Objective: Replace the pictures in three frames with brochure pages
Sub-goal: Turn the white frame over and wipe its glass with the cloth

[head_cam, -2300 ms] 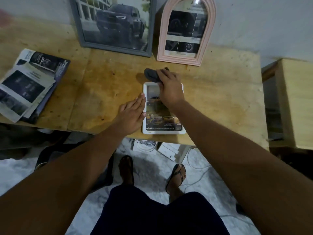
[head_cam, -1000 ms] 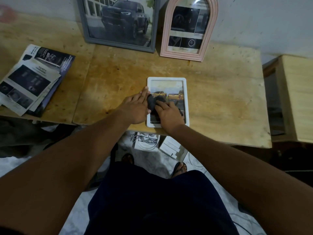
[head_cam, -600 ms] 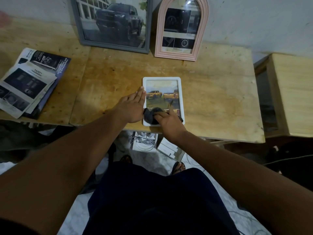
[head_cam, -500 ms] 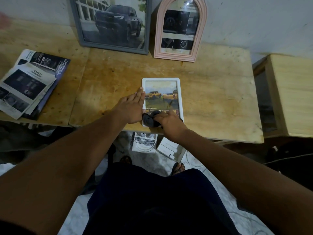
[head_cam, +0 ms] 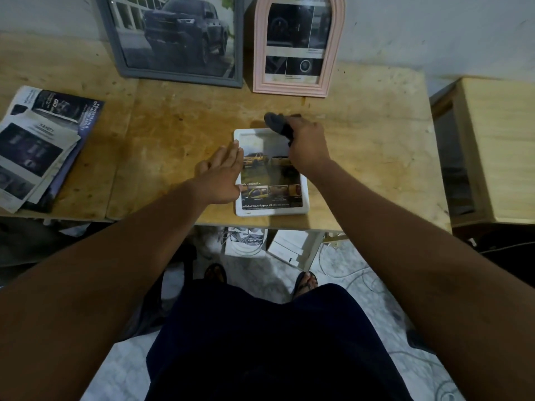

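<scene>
A white frame (head_cam: 272,210) lies flat near the table's front edge, showing a brochure page with yellow trucks. My left hand (head_cam: 221,176) rests flat with straight fingers against the frame's left edge. My right hand (head_cam: 307,147) grips a dark cloth (head_cam: 276,123) at the frame's far right corner. A grey frame (head_cam: 173,73) with a dark truck picture and a pink arched frame (head_cam: 291,86) with a dark brochure page lean on the wall behind.
A stack of brochures (head_cam: 37,146) lies at the table's left. A wooden stand (head_cam: 498,146) is at the right, past the wooden table (head_cam: 173,134). Boxes and cables (head_cam: 260,244) sit on the floor under the table, by my feet.
My right hand has swept the cloth from the frame's near end up to its far end. The left hand has stayed at the frame's left edge.
</scene>
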